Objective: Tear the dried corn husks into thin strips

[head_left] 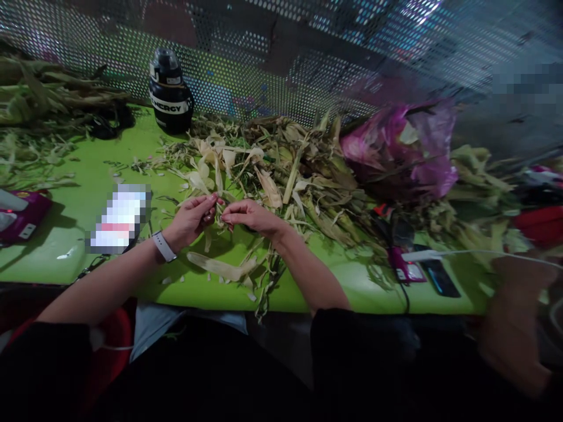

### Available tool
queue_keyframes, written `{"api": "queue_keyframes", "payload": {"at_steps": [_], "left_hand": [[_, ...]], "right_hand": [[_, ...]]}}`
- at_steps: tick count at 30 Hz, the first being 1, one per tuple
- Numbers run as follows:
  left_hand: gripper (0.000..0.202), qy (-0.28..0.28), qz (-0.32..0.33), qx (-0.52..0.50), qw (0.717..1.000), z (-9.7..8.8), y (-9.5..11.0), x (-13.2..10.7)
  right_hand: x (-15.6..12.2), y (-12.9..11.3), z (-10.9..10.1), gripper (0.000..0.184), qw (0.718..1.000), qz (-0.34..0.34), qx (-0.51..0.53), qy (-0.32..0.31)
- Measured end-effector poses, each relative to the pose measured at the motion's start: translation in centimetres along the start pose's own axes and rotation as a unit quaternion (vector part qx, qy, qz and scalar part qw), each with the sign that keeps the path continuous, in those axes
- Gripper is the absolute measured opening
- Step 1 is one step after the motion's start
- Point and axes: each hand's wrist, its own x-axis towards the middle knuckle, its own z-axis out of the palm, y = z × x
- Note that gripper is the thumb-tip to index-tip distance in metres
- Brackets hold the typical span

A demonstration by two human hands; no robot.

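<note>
The left hand (193,219) pinches a pale husk strip (218,176); the right hand (251,214) curls in just beside it, whether gripping I cannot tell; husks (308,152) heap beyond; farther leftward, a black bottle (170,108) reads "ENERGY"; print on the green table (99,153), left of the grip, is illegible.

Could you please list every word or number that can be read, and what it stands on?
"NERGY": on the black bottle; letter before it unclear.
Too small or blurred: the bottle's other lettering, the dark mark on the green table, the purple device's label.
Pixelated: the phone screen.
</note>
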Motion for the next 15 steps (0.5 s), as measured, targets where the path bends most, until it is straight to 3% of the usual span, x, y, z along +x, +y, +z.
{"api": "queue_keyframes", "payload": {"at_steps": [15], "left_hand": [[0.029, -0.003, -0.017, -0.016, 1.000, 0.29, -0.28, -0.17]], "right_hand": [[-0.27, -0.34, -0.07, 0.018, 0.996, 0.014, -0.054, -0.065]]}}
